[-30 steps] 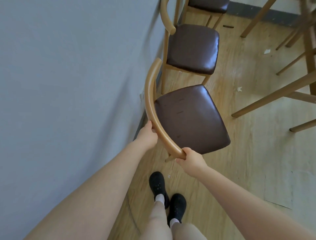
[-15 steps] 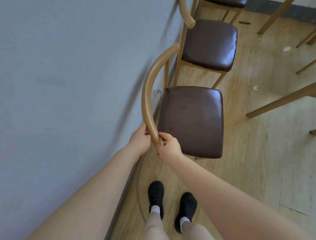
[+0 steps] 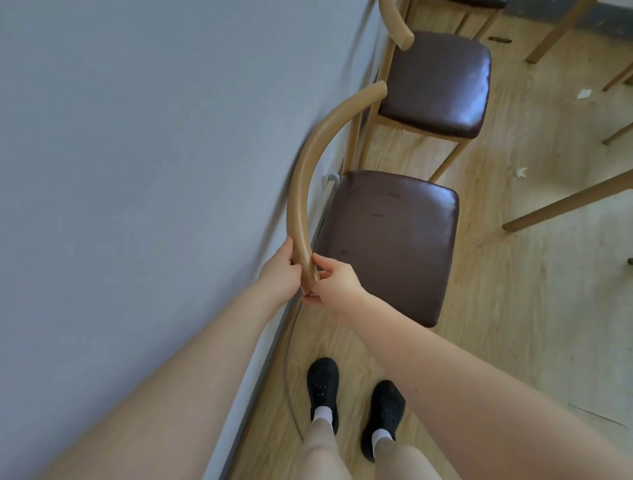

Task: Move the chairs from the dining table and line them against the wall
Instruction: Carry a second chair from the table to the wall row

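Note:
The nearest chair (image 3: 387,240) has a dark brown padded seat and a curved tan wooden backrest that runs along the grey wall (image 3: 154,171). Both hands hold the near end of that backrest: my left hand (image 3: 279,270) on its wall side, my right hand (image 3: 334,282) on its seat side. A second, matching chair (image 3: 435,82) stands just beyond it, also backed against the wall. The front corner of a third seat (image 3: 479,3) shows at the top edge.
Tan wooden table legs (image 3: 565,202) slant in from the right over the light wood floor. Small paper scraps (image 3: 522,172) lie on the floor near them. A thin cable (image 3: 289,370) runs along the skirting. My black shoes (image 3: 322,387) stand just behind the chair.
The chair has swung round from an angled position to square against the wall. My right hand slid along the backrest to meet my left at its near end.

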